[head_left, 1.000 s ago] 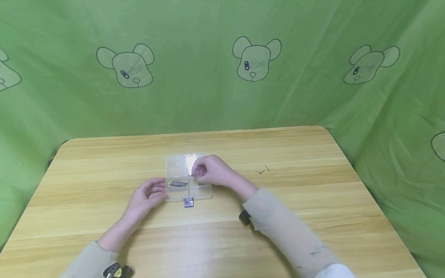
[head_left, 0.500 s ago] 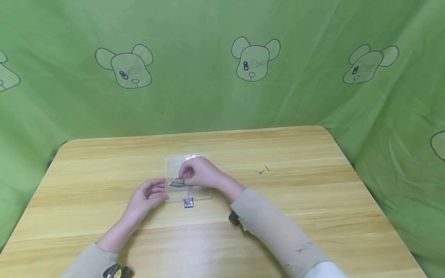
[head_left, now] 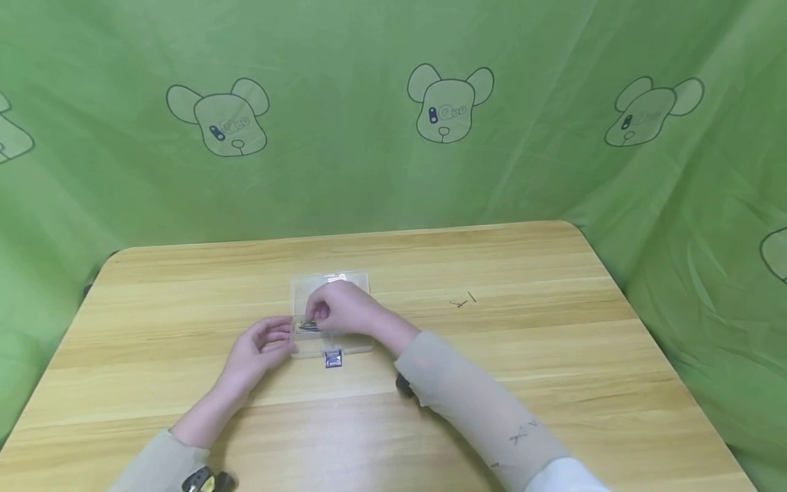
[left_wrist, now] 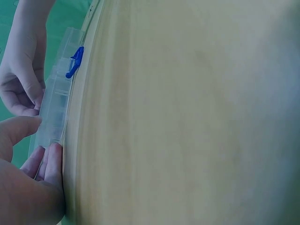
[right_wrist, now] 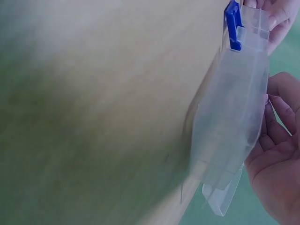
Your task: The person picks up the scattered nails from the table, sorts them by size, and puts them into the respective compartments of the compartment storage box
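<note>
A clear plastic box (head_left: 361, 347) with a blue latch (head_left: 333, 358) lies with its lid (head_left: 299, 290) folded back on the table. My left hand (head_left: 261, 350) holds its left end, thumb on the near side and fingers on the far side. Thin dark nails (head_left: 309, 327) lie in the back left compartment. Over that compartment is my right hand (head_left: 344, 307), thumb and fingers pinched together. A slim dark nail seems to be at their tips, mostly hidden by the hand. In the right wrist view, the right hand (right_wrist: 279, 159) is beside the box wall (right_wrist: 229, 98).
Several thin dark nails (head_left: 459, 303) lie loose on the wooden table (head_left: 553, 355), right of the box. A green cloth (head_left: 344, 191) with printed bear heads hangs behind and beside the table.
My right hand has moved left across the box, from the right compartments to above the nails in the back left one. The left hand has kept its place on the box.
</note>
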Demonstrator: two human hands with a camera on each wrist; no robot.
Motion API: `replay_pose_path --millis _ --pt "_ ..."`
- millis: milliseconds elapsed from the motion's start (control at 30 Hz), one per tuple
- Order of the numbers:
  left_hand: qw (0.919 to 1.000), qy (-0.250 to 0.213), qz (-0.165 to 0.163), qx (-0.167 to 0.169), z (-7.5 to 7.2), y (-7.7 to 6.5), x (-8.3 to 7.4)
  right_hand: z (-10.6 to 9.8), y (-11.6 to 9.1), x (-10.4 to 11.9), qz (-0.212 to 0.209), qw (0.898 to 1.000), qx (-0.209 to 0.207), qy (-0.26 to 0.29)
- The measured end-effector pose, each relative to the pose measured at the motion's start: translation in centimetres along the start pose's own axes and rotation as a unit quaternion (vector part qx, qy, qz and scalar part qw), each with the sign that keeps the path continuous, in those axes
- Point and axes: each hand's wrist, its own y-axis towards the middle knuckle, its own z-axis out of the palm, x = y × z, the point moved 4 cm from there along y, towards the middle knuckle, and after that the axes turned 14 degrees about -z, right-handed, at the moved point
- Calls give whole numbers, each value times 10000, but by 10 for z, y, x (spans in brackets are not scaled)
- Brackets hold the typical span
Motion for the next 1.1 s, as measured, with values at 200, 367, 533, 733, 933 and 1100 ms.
replay_pose_path --millis 200,367,533,733,933,1100 --pt "10000 54 -11 -23 -1 0 -1 0 2 0 3 10000 56 -71" --pt "10000 46 9 -9 -1 1 -1 0 1 -1 0 10000 40 7" --pt "10000 44 11 -16 -1 1 -2 -1 -1 -5 -25 9999 -68 116" --pt "9999 128 -53 -51 -1 1 -1 -9 -7 -10 55 9995 -187 230" --pt "9998 152 -61 -66 0 0 -1 -23 -15 -17 121 9982 -492 318" --pt "9998 188 -80 -76 0 -1 -1 -35 -23 -25 222 9960 -771 399"
